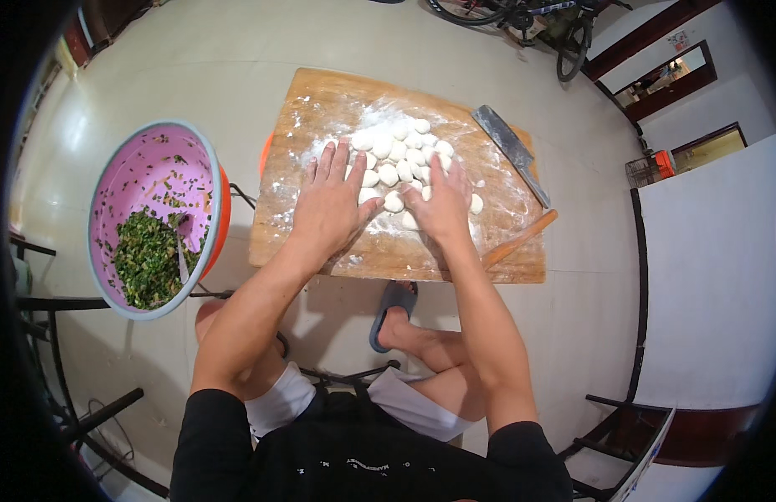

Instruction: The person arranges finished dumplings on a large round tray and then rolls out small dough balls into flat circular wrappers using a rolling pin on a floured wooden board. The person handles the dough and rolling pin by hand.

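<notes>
Several small white dough pieces [389, 174] lie bunched on a floured wooden board [346, 263] in front of me. My left hand [331, 197] rests palm down at the left side of the bunch, its fingers stretched out and pointing away. On the right side my right hand [442, 201] lies over some of the pieces, fingers extended and the thumb apart. Both palms hide part of the dough beneath them. To the right are a cleaver [509, 151] near the board's far right edge and a wooden rolling pin [520, 238] by the near right corner.
At the left stands a pink basin [153, 167] with chopped green filling [145, 263] and a spoon [182, 255]. Black metal frames [61, 305] are beside it. A bicycle [522, 21] stands at the back, and a white panel [714, 276] rises on the right.
</notes>
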Action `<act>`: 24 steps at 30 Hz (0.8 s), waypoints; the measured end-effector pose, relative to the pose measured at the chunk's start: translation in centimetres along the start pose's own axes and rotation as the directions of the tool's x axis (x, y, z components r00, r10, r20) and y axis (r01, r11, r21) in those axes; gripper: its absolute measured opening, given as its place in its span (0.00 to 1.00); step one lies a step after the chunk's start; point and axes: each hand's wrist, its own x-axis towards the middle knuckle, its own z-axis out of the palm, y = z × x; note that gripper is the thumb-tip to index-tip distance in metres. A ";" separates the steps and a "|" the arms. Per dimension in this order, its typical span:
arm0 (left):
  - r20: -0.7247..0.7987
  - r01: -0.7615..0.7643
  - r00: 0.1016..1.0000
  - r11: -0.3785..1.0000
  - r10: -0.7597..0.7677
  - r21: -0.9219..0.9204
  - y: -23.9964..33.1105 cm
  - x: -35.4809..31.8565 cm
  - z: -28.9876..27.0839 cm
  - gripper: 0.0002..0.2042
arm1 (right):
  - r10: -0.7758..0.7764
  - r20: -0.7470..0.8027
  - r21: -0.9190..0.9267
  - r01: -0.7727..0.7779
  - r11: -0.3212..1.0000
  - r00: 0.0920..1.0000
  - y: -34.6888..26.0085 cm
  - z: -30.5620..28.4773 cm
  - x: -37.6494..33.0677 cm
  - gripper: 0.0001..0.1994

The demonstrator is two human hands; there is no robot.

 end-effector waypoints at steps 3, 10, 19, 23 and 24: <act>0.017 -0.016 1.000 1.000 0.016 -0.025 -0.9 -1.0 -0.4 0.36 | -0.228 0.001 -0.032 0.228 0.973 0.974 -0.5 -1.2 0.4 0.41; 0.113 -0.283 0.949 0.953 0.294 -0.104 -0.5 -4.2 -1.0 0.33 | -0.012 -0.129 -0.082 0.001 0.997 0.992 1.2 -3.0 0.0 0.31; 0.041 -0.015 0.999 0.996 0.012 0.089 -3.3 -4.5 -1.7 0.32 | -0.474 -0.046 -0.124 0.466 0.876 0.879 0.4 -1.4 -2.7 0.27; 0.015 0.017 1.000 0.999 -0.017 0.039 -2.8 -5.0 -1.6 0.32 | -0.264 -0.133 -0.003 0.266 0.964 0.955 2.5 -2.5 -2.7 0.25; 0.009 0.003 1.000 1.000 -0.003 0.016 -2.4 -5.0 -1.4 0.33 | -0.254 -0.222 -0.012 0.258 0.966 0.941 2.7 -2.3 -3.0 0.22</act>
